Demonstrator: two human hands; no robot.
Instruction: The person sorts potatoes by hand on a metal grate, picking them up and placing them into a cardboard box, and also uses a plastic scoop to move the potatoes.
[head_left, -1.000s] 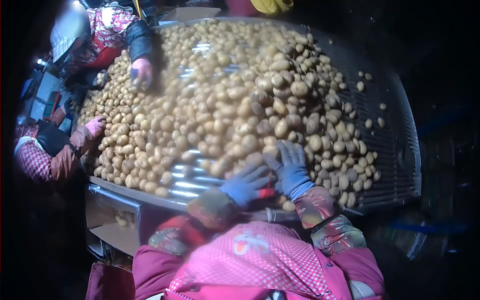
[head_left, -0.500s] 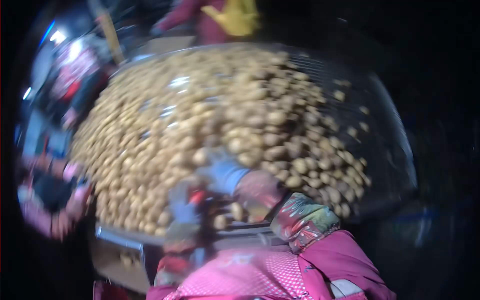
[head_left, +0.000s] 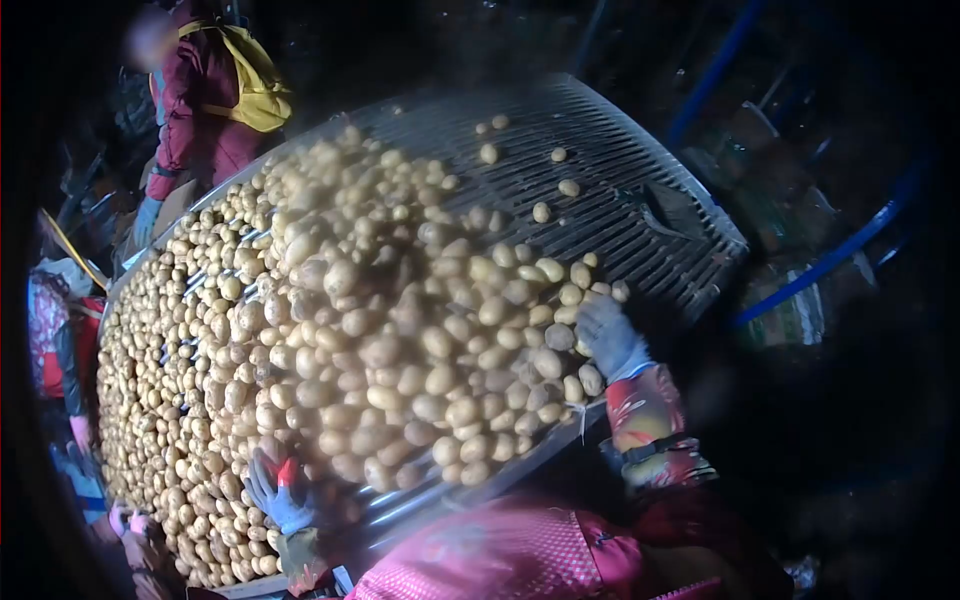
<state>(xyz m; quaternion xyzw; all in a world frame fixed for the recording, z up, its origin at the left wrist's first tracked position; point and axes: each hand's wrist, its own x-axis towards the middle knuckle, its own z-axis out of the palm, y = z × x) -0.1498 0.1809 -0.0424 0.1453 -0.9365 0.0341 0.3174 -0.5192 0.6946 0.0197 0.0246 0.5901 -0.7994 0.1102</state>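
A large pile of potatoes covers a slatted metal table in front of me. My left hand, in a blue-grey glove, lies against the potatoes near the front edge. Its fingers are stretched out and hold nothing I can see; a red patch shows near the thumb side. At the pile's right side, my right hand rests in a pale glove against several potatoes, fingers extended and pointing away from me. Both of my forearms wear patterned sleeves.
Across the table stands a person in a maroon jacket with a yellow bag. Other people's gloved hands touch the left edge. Several loose potatoes lie on the slats, near a dark flat piece. Blue bars stand at the right.
My view has turned rightward. My hands, close together over the pile before, are now far apart: the right at the pile's right side, the left near the front edge.
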